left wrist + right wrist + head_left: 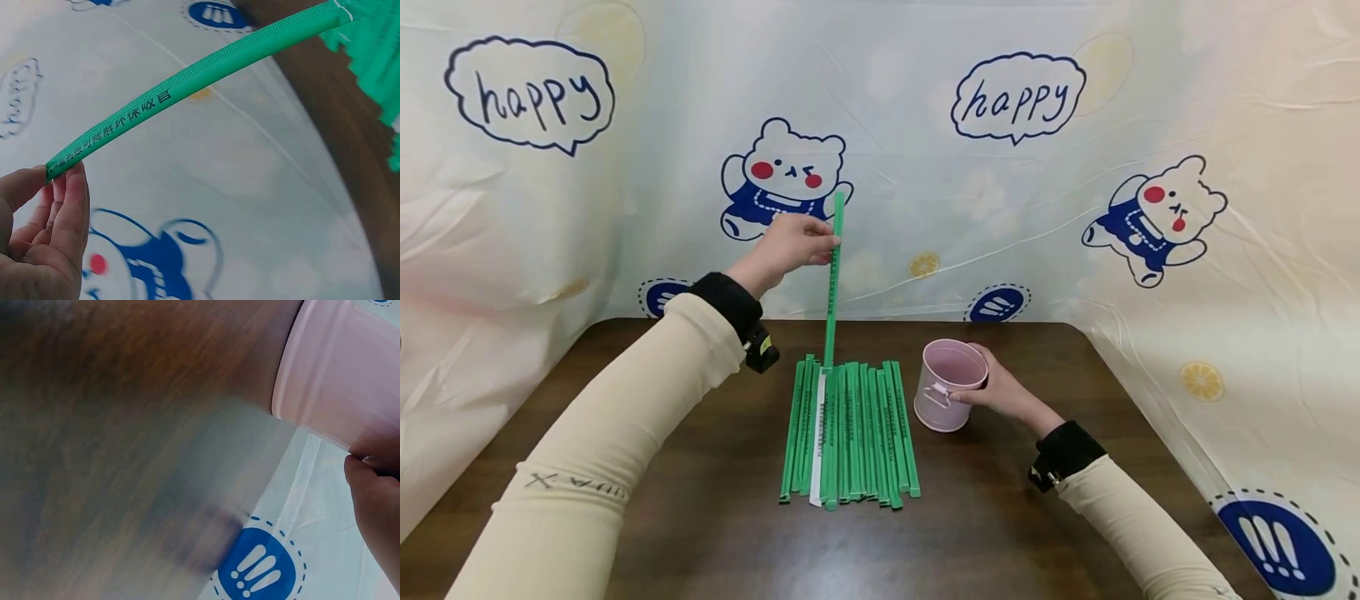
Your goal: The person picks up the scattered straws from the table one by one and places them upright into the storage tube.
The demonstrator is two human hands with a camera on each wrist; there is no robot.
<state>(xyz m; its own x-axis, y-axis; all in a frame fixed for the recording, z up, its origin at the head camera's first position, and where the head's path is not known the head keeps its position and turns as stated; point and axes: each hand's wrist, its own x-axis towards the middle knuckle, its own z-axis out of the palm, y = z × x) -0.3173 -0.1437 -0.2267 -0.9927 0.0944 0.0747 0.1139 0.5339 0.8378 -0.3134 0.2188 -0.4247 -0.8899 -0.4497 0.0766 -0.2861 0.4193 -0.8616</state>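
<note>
Left hand (793, 243) pinches green strip (832, 292) by upper part; strip near upright, lower end at far edge of strip row (854, 433) on table (715, 517). Probably light, bendy, surface maybe slick; gentle pinch toward one end should do. Right hand (1000, 387) grips pink pail (946, 379) beside row; likely light, stiff-walled, best held round wall below rim.

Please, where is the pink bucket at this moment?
In the head view, the pink bucket is just right of the row of green strips; the right hand grips its right side.
</note>
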